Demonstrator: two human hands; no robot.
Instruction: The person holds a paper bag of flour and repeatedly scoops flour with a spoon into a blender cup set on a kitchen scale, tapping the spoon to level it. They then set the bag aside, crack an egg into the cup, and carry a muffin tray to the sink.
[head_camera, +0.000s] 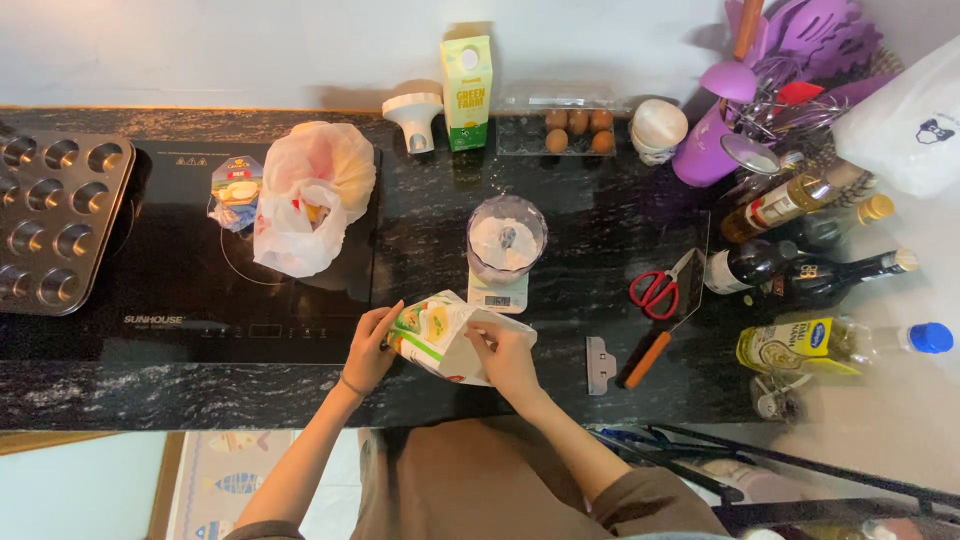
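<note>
Both my hands hold a white paper bag (440, 335) with green and yellow print, tilted above the front of the black counter (560, 300). My left hand (372, 345) grips its left side. My right hand (503, 357) holds its open top on the right. Just behind the bag stands a clear bowl of white powder (506, 238) on a small kitchen scale (498, 295).
A black induction hob (180, 290) carries a white plastic bag (312, 195) and a small packet (234, 190). A muffin tin (55, 220) lies far left. A milk carton (467, 90), egg tray (575, 130), red scissors (655, 293), knife (655, 350) and several bottles (800, 270) crowd the right.
</note>
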